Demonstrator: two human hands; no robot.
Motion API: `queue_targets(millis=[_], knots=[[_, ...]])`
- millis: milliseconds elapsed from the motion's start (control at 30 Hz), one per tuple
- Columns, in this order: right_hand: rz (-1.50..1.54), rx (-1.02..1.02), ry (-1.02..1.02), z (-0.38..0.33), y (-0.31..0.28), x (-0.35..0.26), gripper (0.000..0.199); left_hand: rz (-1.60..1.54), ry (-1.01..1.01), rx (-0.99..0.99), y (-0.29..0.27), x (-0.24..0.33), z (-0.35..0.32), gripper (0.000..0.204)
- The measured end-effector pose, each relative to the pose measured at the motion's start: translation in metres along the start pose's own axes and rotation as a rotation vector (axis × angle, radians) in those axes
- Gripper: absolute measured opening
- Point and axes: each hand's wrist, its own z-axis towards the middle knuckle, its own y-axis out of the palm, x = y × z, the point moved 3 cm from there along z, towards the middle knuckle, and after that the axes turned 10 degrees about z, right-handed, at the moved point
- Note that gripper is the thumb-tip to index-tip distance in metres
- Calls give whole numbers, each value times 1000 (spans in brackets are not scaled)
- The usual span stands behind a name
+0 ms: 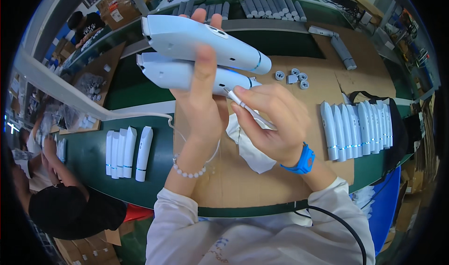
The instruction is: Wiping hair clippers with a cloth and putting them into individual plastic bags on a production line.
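My left hand (202, 108) is raised over the bench, closed around two white hair clippers with blue rings. The upper clipper (187, 38) lies above the lower clipper (170, 73), both slanting down to the right. My right hand (278, 115) pinches the white plug (232, 95) of a cable. The plug's tip is at the side of the lower clipper, near its ringed end; whether it is inserted, I cannot tell. Below my hands, a crumpled white cloth (255, 155) rests on the cardboard sheet (280, 188).
Several white clippers (124, 152) stand in a row at left, more (358, 131) at right beside a black strap. Small round parts (295, 72) lie beyond my right hand. Grey cylinders (266, 7) line the back. A co-worker (61, 209) sits at left. A white cable (140, 114) hangs nearby.
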Motion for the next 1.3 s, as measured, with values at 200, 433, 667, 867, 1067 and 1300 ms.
queue_targets(millis=[200, 433, 667, 867, 1067, 1300], knots=[[-116, -39, -56, -1, 0, -10, 27, 101, 199, -125, -5, 3, 1, 65], [-75, -84, 30, 6, -5, -13, 24, -10, 221, -131, -5, 2, -3, 80], [-46, -89, 106, 7, -11, -12, 23, 26, 116, -206, -3, -5, -8, 73], [-146, -52, -15, -1, -4, -18, 27, -74, 147, -103, 2, 1, -15, 64], [-116, -81, -56, 1, -5, -27, 33, -64, 284, -55, 4, 7, -18, 56], [-113, -7, -65, -1, -2, -33, 33, -143, 368, -148, 3, 12, -18, 53]])
